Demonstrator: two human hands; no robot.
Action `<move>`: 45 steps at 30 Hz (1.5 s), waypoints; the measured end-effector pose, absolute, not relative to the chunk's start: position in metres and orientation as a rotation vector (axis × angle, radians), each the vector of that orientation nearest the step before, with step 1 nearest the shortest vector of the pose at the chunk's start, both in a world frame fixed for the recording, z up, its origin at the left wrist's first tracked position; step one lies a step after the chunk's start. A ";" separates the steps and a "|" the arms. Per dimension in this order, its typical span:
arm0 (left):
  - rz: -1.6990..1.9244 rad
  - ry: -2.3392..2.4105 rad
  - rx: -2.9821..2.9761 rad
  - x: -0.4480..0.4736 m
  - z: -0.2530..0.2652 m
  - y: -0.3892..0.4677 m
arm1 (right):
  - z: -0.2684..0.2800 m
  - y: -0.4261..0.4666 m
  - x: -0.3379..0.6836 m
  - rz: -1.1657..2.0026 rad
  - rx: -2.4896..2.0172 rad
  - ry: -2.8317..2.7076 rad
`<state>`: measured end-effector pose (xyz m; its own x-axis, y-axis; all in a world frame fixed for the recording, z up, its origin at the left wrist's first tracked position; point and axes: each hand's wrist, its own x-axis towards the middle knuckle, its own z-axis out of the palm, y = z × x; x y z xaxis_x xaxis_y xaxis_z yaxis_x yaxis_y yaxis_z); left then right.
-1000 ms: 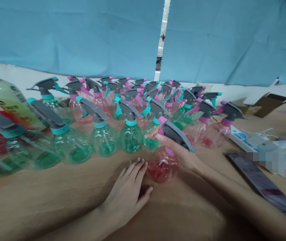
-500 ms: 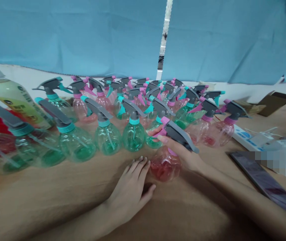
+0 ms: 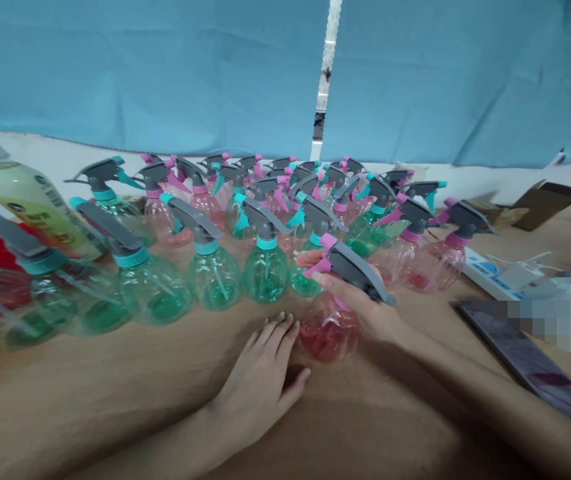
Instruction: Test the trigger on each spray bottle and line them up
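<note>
A pink spray bottle (image 3: 329, 331) with a grey and pink trigger head stands on the table in front of me. My right hand (image 3: 358, 300) is wrapped round its neck from the right, just under the head, with the thumb and fingers near the pink trigger. Part of the neck is hidden by this hand. My left hand (image 3: 268, 360) lies palm down on the table, fingers stretched out, its fingertips close to the bottle's left side. It holds nothing. Just beyond stands a green spray bottle (image 3: 267, 272) with a turquoise collar.
Several more green and pink spray bottles fill the table's back, with a clear green one (image 3: 155, 293) in the front row. A labelled drink bottle (image 3: 40, 200) stands far left. At right are a phone (image 3: 525, 360), a power strip (image 3: 485, 267) and an opened cardboard box (image 3: 548, 203).
The fingers of my right hand have shifted slightly by the trigger. My left hand and the pink spray bottle stay in place.
</note>
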<state>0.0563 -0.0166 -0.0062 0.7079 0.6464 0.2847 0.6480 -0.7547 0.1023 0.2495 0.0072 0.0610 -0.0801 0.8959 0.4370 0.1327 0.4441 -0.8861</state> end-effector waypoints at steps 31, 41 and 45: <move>-0.449 -1.107 -2.904 0.057 -0.004 -0.017 | 0.065 0.006 0.249 0.873 -0.821 -1.544; -0.513 -1.104 -2.896 0.055 -0.007 -0.017 | 0.062 0.009 0.250 0.870 -0.800 -1.559; -0.532 -1.100 -2.911 0.055 -0.007 -0.016 | 0.062 0.010 0.250 0.867 -0.786 -1.570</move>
